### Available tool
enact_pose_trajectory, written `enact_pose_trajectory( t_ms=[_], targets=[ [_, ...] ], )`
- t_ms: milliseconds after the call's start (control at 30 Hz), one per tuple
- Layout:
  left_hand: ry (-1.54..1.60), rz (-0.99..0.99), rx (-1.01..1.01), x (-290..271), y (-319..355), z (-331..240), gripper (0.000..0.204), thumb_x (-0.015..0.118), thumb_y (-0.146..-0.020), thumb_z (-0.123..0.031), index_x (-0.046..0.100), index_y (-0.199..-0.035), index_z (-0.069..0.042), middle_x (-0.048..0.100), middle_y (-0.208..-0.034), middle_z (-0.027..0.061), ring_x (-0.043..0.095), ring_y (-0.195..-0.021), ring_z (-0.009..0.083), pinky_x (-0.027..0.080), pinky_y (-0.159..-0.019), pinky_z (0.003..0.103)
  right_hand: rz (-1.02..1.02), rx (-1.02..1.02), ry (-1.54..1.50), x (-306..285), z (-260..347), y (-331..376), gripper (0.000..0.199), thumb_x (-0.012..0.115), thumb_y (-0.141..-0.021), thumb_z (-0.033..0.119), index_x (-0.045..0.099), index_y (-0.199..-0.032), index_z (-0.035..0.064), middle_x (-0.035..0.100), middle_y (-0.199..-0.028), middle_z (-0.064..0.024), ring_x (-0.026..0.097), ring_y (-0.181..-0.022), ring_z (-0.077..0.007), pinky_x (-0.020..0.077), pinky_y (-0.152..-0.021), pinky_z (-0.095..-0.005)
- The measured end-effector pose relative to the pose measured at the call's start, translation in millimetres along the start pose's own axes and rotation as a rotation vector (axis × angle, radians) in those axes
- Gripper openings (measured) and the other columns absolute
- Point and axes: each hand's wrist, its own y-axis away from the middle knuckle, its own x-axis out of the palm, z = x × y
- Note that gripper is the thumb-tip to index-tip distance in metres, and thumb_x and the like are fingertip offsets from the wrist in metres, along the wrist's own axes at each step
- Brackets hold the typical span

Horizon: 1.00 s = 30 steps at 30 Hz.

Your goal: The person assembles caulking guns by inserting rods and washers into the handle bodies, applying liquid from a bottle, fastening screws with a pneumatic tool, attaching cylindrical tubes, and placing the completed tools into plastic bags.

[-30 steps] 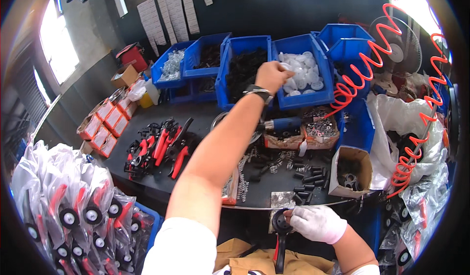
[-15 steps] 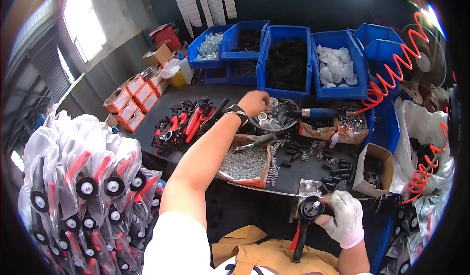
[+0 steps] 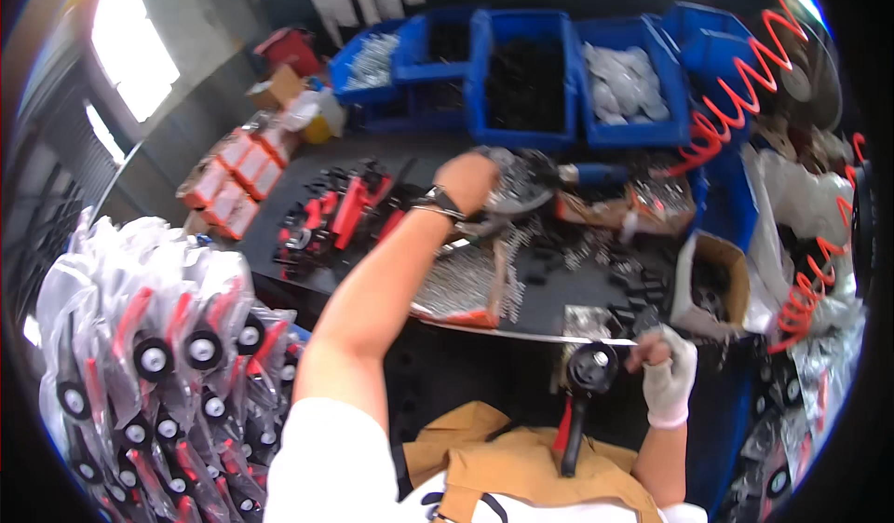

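Note:
My left hand, bare with a dark wristband, is at the left rim of a bowl of grey and clear round pieces; its fingers are hidden and blurred. My right hand, in a white glove with bare fingertips, is raised with curled fingers just right of a black handled part. That part has a round head with a shiny centre, a black handle and a red lever, and stands at the table edge in front of me. Whatever the right fingertips may hold is too blurred to make out.
Blue bins line the back. A box of small metal pieces, red and black levers and a blue-bodied air tool lie on the table. Bagged black-and-red parts are piled at left. A red coiled hose hangs at right.
My right hand has drawn away from the round head to the right, its fingers curling. My left hand remains by the bowl, its fingers now hidden. The whole view has shifted slightly.

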Motion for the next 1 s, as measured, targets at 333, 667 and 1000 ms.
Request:
enact_pose_trajectory(
  t_ms=[333, 667, 1000],
  targets=[
    [1.075, 0.079, -0.117, -52.8, 105.8, -144.6, 0.017, 0.069, -0.087, -0.014, 0.067, -0.101, -0.003, 0.066, -0.084, 0.0, 0.058, -0.07, 0.0058, 0.047, -0.063, 0.024, -0.019, -0.147, 0.017, 6.3, 0.0, -10.5, 0.041, 0.067, -0.088, 0.042, 0.067, -0.083, 0.0014, 0.064, -0.069, -0.0083, 0.061, -0.062, -0.0231, 0.0473, -0.059, -0.031],
    [1.386, 0.322, -0.317, -36.4, 151.6, -171.6, 0.027, 0.068, -0.09, -0.019, 0.064, -0.113, -0.004, 0.067, -0.089, -0.0008, 0.059, -0.073, 0.0038, 0.046, -0.057, 0.02, -0.002, -0.188, -0.018, 9.9, -4.9, -11.2, 0.037, 0.065, -0.091, 0.035, 0.067, -0.078, 0.0002, 0.063, -0.066, -0.0094, 0.062, -0.059, -0.0219, 0.0476, -0.057, -0.0285],
    [1.445, 0.35, -0.349, -29.4, 154.8, -176.0, 0.026, 0.068, -0.091, -0.02, 0.065, -0.112, -0.004, 0.067, -0.089, -0.0008, 0.059, -0.073, 0.0037, 0.046, -0.057, 0.018, 0.05, -0.146, 0.107, 12.8, -2.3, -8.6, 0.026, 0.068, -0.089, 0.028, 0.068, -0.087, 0.0025, 0.066, -0.074, -0.0084, 0.064, -0.068, -0.0211, 0.0495, -0.064, -0.029]
  ],
)
